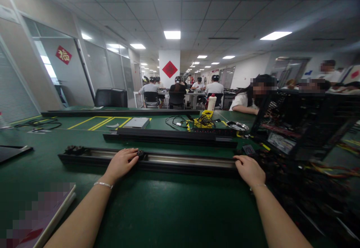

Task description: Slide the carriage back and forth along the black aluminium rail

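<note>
While your left hand (121, 163) lies flat, fingers spread, on the middle of the rail (180, 161), your right hand (248, 169) curls over its right end, just beside the wire tangle (303, 180). That rail lies crosswise on the green table (168, 210), near you. It looks long, stiff and probably heavy, its metal channel perhaps slick; hold the black edges, hands wide apart.

A long black rail (168, 162) with a silvery channel along its top lies flat across the green table (168, 210), running sideways. The left hand (121, 163) rests on its near edge left of the middle, by a small black knob (140, 153). The right hand (249, 170) presses on its right end.
</note>
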Demonstrator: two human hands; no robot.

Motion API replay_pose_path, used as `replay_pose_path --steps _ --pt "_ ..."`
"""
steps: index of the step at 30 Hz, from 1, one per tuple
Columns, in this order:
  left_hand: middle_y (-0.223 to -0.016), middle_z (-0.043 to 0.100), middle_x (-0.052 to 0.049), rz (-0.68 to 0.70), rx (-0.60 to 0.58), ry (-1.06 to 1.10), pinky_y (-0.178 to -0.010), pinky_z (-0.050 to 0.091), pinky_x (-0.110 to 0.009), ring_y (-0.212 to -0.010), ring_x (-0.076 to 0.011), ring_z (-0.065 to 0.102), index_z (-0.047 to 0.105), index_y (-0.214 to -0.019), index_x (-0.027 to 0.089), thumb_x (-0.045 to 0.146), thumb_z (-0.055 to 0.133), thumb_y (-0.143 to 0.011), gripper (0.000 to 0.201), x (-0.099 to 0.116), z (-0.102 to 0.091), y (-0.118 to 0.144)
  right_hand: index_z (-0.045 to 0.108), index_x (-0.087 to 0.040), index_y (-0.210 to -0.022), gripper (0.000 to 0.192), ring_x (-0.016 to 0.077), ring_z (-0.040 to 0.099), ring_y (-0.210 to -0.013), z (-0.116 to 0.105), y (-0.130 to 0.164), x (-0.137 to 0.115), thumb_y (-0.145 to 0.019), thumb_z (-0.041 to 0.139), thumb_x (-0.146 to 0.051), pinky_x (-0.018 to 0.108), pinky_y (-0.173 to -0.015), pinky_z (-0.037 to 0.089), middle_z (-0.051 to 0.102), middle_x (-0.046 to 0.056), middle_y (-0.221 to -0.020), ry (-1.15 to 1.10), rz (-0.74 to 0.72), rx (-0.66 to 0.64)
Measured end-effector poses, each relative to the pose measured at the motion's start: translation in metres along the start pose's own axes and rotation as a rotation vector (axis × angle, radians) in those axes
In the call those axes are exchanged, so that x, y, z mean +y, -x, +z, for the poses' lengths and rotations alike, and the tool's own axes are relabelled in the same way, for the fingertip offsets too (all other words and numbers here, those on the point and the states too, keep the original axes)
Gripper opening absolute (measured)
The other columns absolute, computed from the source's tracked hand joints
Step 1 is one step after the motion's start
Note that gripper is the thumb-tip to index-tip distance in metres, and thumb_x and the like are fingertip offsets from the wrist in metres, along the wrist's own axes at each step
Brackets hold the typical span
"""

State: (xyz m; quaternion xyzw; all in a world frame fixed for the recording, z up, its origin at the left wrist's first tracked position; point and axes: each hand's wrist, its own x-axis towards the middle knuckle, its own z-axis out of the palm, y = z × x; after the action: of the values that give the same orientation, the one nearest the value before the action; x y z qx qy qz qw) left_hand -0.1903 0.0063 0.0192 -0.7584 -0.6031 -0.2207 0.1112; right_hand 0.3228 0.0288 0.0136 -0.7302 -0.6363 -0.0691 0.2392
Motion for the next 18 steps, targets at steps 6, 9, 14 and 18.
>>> replay_pose_path --steps 6,9,14,18 --pt "-0.116 0.064 -0.003 0.005 0.000 0.006 -0.101 0.039 -0.038 -0.111 -0.0212 0.055 0.069 -0.100 0.024 0.055 0.034 -0.084 0.050 0.004 -0.001 0.000 0.069 -0.027 -0.095 0.037 0.0176 0.053 -0.105 -0.001 0.000 0.000 -0.079 0.035 -0.027 0.030 -0.090 0.041 0.063 -0.002 -0.112 -0.003 0.004 -0.016" --pt "-0.117 0.064 -0.003 0.026 -0.016 0.023 -0.102 0.038 -0.039 -0.112 -0.0214 0.055 0.069 -0.102 0.024 0.055 0.036 -0.084 0.048 0.011 -0.001 -0.002 0.068 -0.027 -0.096 0.038 0.0176 0.053 -0.106 -0.002 0.001 -0.001 -0.079 0.034 -0.027 0.030 -0.090 0.041 0.063 -0.002 -0.113 0.000 0.008 -0.025" --pt "-0.116 0.064 -0.004 0.048 -0.021 0.024 -0.101 0.039 -0.038 -0.111 -0.0213 0.055 0.069 -0.102 0.024 0.052 0.038 -0.084 0.046 0.018 -0.001 -0.004 0.069 -0.027 -0.095 0.038 0.0175 0.053 -0.106 -0.004 0.002 -0.004 -0.079 0.034 -0.027 0.029 -0.089 0.041 0.063 -0.002 -0.113 -0.005 0.015 -0.024" --pt "-0.115 0.065 -0.004 0.073 -0.007 0.020 -0.099 0.041 -0.039 -0.110 -0.0215 0.056 0.069 -0.100 0.024 0.051 0.039 -0.084 0.044 0.016 0.001 -0.004 0.069 -0.027 -0.095 0.037 0.0174 0.054 -0.104 -0.002 0.001 -0.002 -0.078 0.036 -0.026 0.029 -0.089 0.041 0.064 -0.002 -0.111 -0.008 0.001 -0.008"
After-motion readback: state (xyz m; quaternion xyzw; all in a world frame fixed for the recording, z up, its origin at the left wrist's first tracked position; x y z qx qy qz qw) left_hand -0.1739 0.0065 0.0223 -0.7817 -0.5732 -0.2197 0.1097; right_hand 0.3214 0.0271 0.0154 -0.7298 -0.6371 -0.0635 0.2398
